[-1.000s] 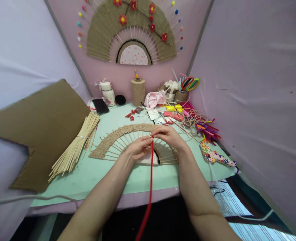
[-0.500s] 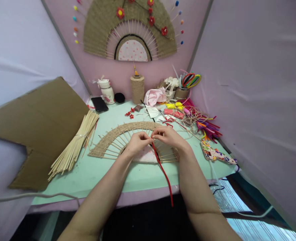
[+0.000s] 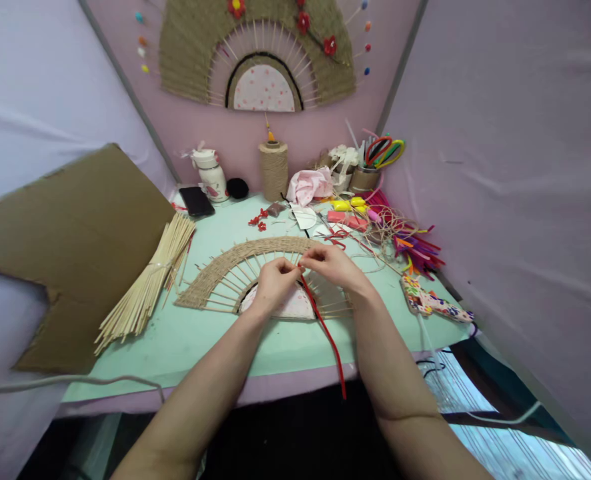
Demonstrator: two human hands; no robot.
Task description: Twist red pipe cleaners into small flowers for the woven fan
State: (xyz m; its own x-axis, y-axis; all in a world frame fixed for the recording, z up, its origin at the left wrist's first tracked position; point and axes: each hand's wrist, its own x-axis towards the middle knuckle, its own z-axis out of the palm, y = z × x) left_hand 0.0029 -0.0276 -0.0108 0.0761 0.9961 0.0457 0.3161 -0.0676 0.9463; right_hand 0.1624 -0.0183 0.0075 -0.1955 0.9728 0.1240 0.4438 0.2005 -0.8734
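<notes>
Both hands meet above a woven fan of twine and thin sticks [image 3: 235, 255] that lies on the green tabletop. My left hand [image 3: 277, 283] pinches the upper end of a red pipe cleaner [image 3: 329, 337]. Fingertips of my right hand [image 3: 331, 264] are closed on the same end, from the right. From there the red strip hangs down over the fan's pale half-round centre [image 3: 298, 305] and past the table's front edge. The small shape between the fingertips is mostly hidden.
A bundle of sticks [image 3: 148, 283] and a cardboard sheet [image 3: 80, 247] are at left. Behind stand a bottle [image 3: 211, 177] and a twine spool [image 3: 274, 172]. Small red flowers [image 3: 259, 219], pipe cleaners [image 3: 418, 250] and a floral-patterned object [image 3: 433, 301] lie around.
The view has tilted slightly, so most things sit a little higher in the picture. Both hands still pinch the red strip, with only small finger shifts.
</notes>
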